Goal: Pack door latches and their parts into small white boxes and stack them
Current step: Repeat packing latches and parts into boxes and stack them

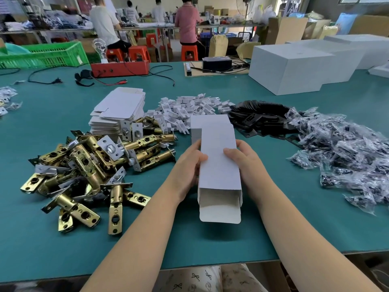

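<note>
I hold a small white box (219, 165) over the green table, its near end open with the flap hanging toward me. My left hand (187, 167) grips its left side, thumb on top. My right hand (245, 163) grips the right side the same way. A heap of brass door latches (88, 165) lies to the left. Behind it stands a stack of flat white box blanks (120, 110). White plastic parts (185, 110), black strike plates (259, 116) and bagged screws (345, 154) lie in piles to the right.
Large white cartons (294, 66) stand at the back right. A red tester box (120, 68) with cables and a green crate (46, 53) sit at the back left. The table's front edge (189, 268) is near my lap. People work at benches far behind.
</note>
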A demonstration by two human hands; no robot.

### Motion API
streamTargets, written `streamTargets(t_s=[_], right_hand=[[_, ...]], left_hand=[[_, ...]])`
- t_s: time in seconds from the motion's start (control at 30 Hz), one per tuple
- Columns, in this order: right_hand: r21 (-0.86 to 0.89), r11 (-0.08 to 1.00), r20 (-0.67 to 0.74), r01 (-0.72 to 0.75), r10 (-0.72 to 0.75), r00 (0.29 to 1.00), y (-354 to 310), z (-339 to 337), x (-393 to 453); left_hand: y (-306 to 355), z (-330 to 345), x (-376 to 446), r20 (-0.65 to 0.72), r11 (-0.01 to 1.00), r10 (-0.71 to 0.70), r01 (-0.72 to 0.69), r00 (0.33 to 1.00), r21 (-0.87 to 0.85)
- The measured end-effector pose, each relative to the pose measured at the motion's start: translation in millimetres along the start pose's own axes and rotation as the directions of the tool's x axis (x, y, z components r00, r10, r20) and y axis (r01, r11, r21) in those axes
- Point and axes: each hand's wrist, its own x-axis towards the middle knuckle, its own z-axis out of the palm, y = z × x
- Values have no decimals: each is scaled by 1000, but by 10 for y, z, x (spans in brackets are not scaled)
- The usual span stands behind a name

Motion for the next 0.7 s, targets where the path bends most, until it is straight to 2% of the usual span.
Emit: streamTargets(t_s=[0.07, 0.13, 0.2, 0.3, 0.43, 0.53, 0.6, 0.63, 0.7], right_hand=[[28, 997, -42, -66, 67, 997, -18, 28, 9], [83, 985, -84, -152, 158, 984, -52, 51, 11], [94, 985, -85, -145, 153, 985, -78, 55, 14], [170, 977, -32, -129, 137, 990, -98, 31, 12], [142, 964, 173, -224, 199, 965, -118, 104, -42], [65, 941, 427, -333, 276, 861, -91, 153, -119], [45, 930, 546, -364, 282, 789, -65, 139, -146], [60, 929, 564, -365, 270, 780, -56, 133, -157], [59, 951, 508, -303, 233, 829, -40, 130, -154]], left_hand=[[-18, -5, 12, -8, 999, -29, 29, 1000, -33], [-38, -16, 14, -19, 988, -115, 113, 993, -108], [-38, -35, 11, -16, 951, -206, 196, 978, -239], [-7, -50, 13, 16, 910, -212, 203, 977, -361], [-13, -62, 46, -73, 894, -107, 63, 992, -444], [-17, -81, 65, -159, 835, -49, -47, 986, -549], [-9, -94, 78, -179, 780, -29, -89, 983, -619], [0, -99, 80, -180, 765, -11, -107, 984, -635], [28, -104, 79, -175, 748, 25, -135, 984, -650]])
